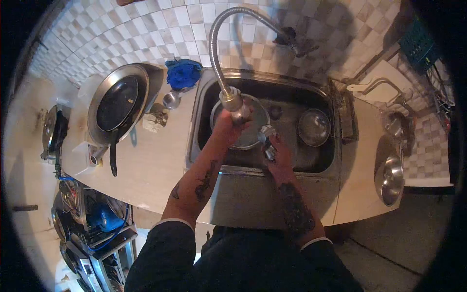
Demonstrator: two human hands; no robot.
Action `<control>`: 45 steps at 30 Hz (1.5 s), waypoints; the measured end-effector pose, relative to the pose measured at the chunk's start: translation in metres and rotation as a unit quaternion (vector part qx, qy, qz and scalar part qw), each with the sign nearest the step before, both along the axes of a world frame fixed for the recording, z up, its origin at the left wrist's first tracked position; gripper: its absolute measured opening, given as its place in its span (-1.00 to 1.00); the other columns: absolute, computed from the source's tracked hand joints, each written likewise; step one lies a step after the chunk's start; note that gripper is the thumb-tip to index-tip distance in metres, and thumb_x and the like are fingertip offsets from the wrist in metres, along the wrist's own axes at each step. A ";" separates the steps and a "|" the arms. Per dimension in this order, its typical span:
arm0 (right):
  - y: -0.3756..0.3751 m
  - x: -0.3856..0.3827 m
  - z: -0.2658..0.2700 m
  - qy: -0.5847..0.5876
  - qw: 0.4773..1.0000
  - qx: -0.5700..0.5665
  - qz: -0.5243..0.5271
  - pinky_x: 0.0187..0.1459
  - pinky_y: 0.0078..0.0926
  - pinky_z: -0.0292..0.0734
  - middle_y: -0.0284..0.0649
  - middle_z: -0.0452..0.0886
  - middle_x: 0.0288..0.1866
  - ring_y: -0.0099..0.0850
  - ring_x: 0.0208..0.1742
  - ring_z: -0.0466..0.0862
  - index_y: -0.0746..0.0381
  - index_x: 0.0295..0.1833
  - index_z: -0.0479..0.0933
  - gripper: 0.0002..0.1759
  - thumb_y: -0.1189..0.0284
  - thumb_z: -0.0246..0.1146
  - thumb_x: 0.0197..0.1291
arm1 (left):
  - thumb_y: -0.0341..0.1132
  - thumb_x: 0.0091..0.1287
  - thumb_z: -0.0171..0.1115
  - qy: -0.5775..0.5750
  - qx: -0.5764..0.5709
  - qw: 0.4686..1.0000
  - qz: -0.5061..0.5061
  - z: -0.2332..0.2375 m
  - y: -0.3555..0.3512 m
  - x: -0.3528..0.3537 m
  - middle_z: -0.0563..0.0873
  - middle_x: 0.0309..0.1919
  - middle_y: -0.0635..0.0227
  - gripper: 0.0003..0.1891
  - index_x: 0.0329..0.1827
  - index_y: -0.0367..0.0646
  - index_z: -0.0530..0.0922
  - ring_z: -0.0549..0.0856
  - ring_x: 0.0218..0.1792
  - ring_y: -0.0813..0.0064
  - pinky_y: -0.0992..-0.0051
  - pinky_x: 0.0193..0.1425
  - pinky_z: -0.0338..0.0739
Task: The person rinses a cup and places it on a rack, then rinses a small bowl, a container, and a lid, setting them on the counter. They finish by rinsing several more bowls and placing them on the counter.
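My left hand (234, 121) is closed round the spray head at the end of the flexible metal faucet (212, 46), over the left part of the sink (194, 141). Beneath it lies a large round bowl (260, 109) in the basin. My right hand (280, 153) grips a small shiny metal object (269, 152), whose kind I cannot make out, just right of the bowl. A clear round bowl (314, 127) rests at the basin's right side, apart from both hands.
Left of the sink are a black frying pan (116, 104) inside a wider pan, a blue cloth (184, 74) and a small metal cup (171, 100). A metal bowl (390, 180) sits at the counter's right edge. A rack (347, 117) borders the sink.
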State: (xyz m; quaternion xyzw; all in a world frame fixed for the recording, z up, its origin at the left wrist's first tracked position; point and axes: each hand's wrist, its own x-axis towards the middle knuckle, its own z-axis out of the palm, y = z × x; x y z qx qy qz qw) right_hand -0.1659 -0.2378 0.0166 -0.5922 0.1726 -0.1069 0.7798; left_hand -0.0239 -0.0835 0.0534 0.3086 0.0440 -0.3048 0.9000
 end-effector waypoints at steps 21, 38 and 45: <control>0.034 0.055 0.061 0.007 0.993 0.005 0.120 -0.10 -0.50 0.56 -0.29 0.63 -0.06 -0.50 -0.10 0.62 0.25 0.09 0.54 -0.66 0.34 0.35 0.27 | -0.02 0.39 0.25 0.052 0.151 0.974 0.160 -0.008 0.056 -0.028 0.59 -0.18 0.32 -0.66 0.00 -0.07 0.50 0.63 -0.28 0.35 0.22 -0.08 0.68; 0.014 0.079 0.040 -0.222 0.863 -0.404 0.209 0.09 -0.40 0.47 -0.21 0.57 -0.05 -0.39 -0.01 0.57 0.29 0.12 0.50 -0.58 0.48 0.41 0.16 | -0.24 0.37 0.33 -0.245 0.271 0.930 0.032 -0.003 0.066 -0.041 0.66 -0.22 0.42 -0.76 -0.01 -0.13 0.60 0.63 -0.17 0.56 0.47 -0.05 0.52; 0.011 0.071 0.042 0.043 0.968 -0.225 0.098 0.11 -0.33 0.49 -0.12 0.64 -0.04 -0.28 -0.02 0.61 0.30 0.25 0.51 -0.49 0.30 0.38 0.26 | -0.20 0.40 0.31 -0.005 0.148 0.988 0.045 -0.003 0.048 -0.031 0.69 -0.32 0.41 -0.81 -0.12 -0.11 0.61 0.67 -0.33 0.53 0.50 -0.27 0.56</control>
